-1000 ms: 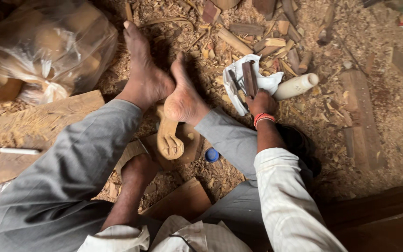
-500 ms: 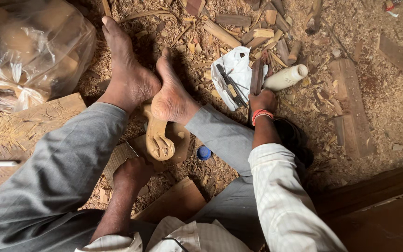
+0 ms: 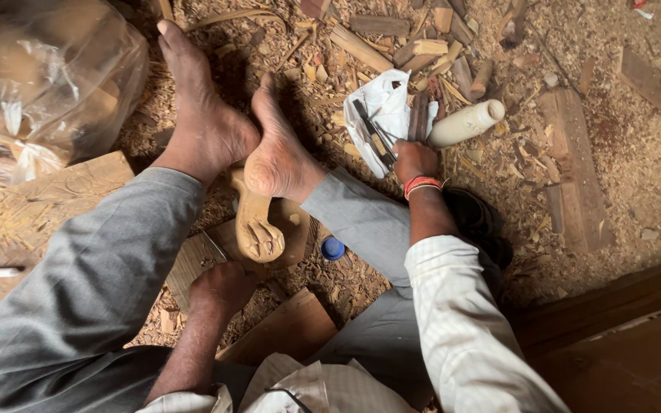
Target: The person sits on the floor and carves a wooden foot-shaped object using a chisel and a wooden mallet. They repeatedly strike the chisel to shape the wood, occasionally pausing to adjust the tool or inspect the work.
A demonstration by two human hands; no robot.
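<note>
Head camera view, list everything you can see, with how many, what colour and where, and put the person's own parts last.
carved wooden piece: one, pale brown, centre, pinned under the right foot
white cloth: one, white, upper centre, with dark tools lying on it
cream bottle: one, off-white, lying right of the cloth
blue cap: one, blue, on the shavings beside the right leg
plastic bag: one, clear, top left
wooden planks: several, brown, right side
wood scraps: many, brown, top centre
feet: two, bare, centre
left hand: one, by the near end of the carved piece
right hand: one, red wristband, on the tools
</note>
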